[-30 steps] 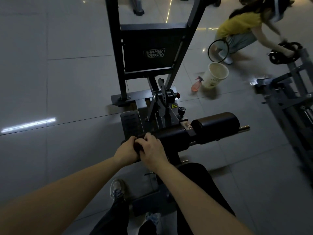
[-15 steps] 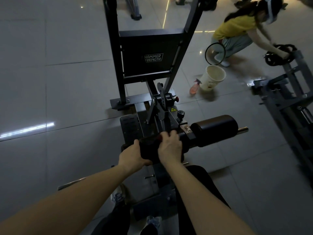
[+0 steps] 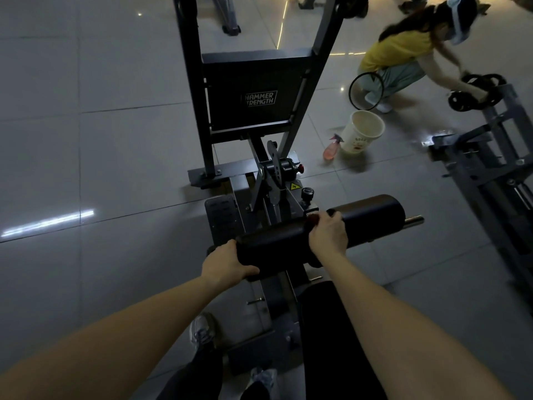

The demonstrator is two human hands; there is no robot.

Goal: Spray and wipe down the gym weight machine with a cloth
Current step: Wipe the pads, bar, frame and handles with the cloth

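Note:
The black weight machine stands in front of me, with two black roller pads across its lower arm. My left hand grips the left end of the near roller pad. My right hand curls over that pad's right end, beside the far roller pad. It presses a dark cloth, of which only a reddish edge shows under the fingers. A pink spray bottle lies on the floor to the right of the machine, away from both hands.
A cream bucket stands by the spray bottle. A crouching person in a yellow top handles weight plates on another machine at the right. Grey floor tiles spread to the left. My shoe is beneath the machine's base.
My right hand has slid rightward along the near roller pad, from beside my left hand to the pad's right end. My left hand has stayed on the left end.

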